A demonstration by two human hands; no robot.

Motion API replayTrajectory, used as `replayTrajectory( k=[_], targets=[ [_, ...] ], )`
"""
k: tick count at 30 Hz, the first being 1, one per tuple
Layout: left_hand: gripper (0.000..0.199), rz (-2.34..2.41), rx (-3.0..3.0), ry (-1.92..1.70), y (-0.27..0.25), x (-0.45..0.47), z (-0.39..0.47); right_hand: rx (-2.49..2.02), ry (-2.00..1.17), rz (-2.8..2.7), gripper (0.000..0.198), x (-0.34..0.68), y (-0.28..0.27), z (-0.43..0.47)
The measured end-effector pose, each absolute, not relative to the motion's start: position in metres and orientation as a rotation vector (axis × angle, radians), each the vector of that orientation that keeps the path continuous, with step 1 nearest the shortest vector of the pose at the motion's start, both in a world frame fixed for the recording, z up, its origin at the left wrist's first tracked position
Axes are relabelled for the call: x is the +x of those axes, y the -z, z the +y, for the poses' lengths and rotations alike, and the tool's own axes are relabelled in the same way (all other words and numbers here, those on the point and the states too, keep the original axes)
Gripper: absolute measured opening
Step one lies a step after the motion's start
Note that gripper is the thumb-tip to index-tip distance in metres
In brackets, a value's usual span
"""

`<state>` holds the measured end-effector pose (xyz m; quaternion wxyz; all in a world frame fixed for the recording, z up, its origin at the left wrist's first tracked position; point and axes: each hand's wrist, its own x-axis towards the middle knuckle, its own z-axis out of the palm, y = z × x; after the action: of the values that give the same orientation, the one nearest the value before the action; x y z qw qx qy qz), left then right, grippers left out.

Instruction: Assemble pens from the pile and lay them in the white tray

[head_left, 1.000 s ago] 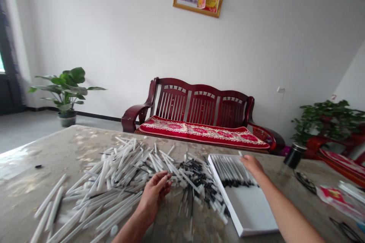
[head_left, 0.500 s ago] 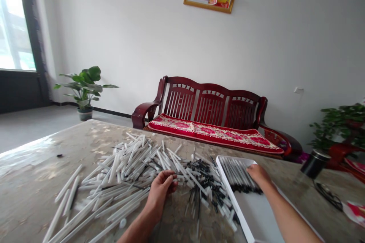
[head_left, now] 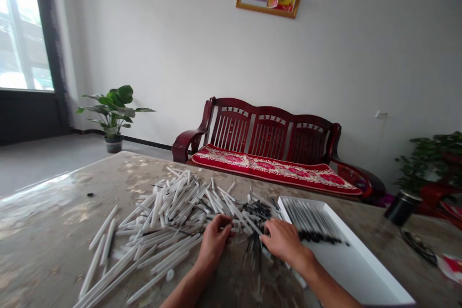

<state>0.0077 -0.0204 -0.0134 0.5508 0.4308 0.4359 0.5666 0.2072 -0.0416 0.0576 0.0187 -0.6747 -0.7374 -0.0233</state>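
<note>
My left hand (head_left: 215,238) is at the right edge of a heap of whitish plastic tubes (head_left: 168,202), its fingers curled together. What lies between them is too small to make out. My right hand (head_left: 282,239) bends down over a pile of small black pieces and thin dark rods (head_left: 257,209), left of the white tray (head_left: 375,255). Its thumb and fingers are drawn together, and their tips are partly hidden. Inside the tray's far end lies a row of clear tubes with black ends (head_left: 306,216), side by side.
Everything lies on a patterned tabletop (head_left: 46,231). At the right stand a black canister (head_left: 402,208) and a dark cable (head_left: 418,248). A small black piece (head_left: 90,195) lies far left. Beyond the table is a red wooden bench (head_left: 270,142).
My right hand has moved left from the row of tubes in the tray to the pile of black pieces. My left hand stays beside the tube heap. The view has shifted slightly.
</note>
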Motion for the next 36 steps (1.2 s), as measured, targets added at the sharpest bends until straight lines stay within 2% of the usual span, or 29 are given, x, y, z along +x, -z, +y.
replayTrajectory(
  k=[4,7,10,12,15,17,20,22,25,29,33,36],
  targets=[
    [0.011,1.127,1.294,-1.290,0.018,0.013,-0.024,-2.160,-0.016,-2.240,0.016,0.205,-0.060,-0.045],
    [0.030,1.159,1.543,-1.320,0.018,0.014,-0.029,-2.082,-0.211,-2.129,0.017,0.201,-0.060,-0.049],
    [0.048,1.140,1.826,-1.329,0.015,0.013,-0.034,-1.873,-0.563,-2.054,0.015,0.191,-0.052,-0.056],
    [0.046,1.147,1.975,-1.292,0.012,0.011,-0.036,-1.729,-0.813,-1.968,0.017,0.183,-0.044,-0.059],
    [0.033,1.193,2.054,-1.265,0.008,0.007,-0.037,-1.588,-1.087,-1.850,0.032,0.178,-0.037,-0.057],
    [0.023,1.220,1.985,-1.333,0.006,0.006,-0.036,-1.600,-0.971,-1.865,0.034,0.184,-0.039,-0.053],
    [0.013,1.243,1.733,-1.520,0.005,0.006,-0.032,-1.686,-0.389,-2.018,0.015,0.201,-0.044,-0.047],
    [0.016,1.214,1.508,-1.576,0.006,0.007,-0.029,-1.670,-0.135,-2.165,0.026,0.211,-0.043,-0.045],
    [0.025,1.101,1.132,-1.531,0.008,0.010,-0.024,-1.554,-0.022,-2.365,0.038,0.218,-0.035,-0.044],
    [0.036,0.913,0.685,-1.486,0.008,0.011,-0.020,-1.410,0.164,-2.462,0.031,0.215,-0.019,-0.040],
    [0.024,0.811,0.433,-1.448,0.002,0.010,-0.020,-1.293,0.265,-2.441,0.024,0.217,-0.011,-0.036],
    [0.011,0.796,0.339,-1.429,-0.003,0.009,-0.021,-1.249,0.164,-2.229,0.021,0.219,-0.012,-0.037]
  ],
)
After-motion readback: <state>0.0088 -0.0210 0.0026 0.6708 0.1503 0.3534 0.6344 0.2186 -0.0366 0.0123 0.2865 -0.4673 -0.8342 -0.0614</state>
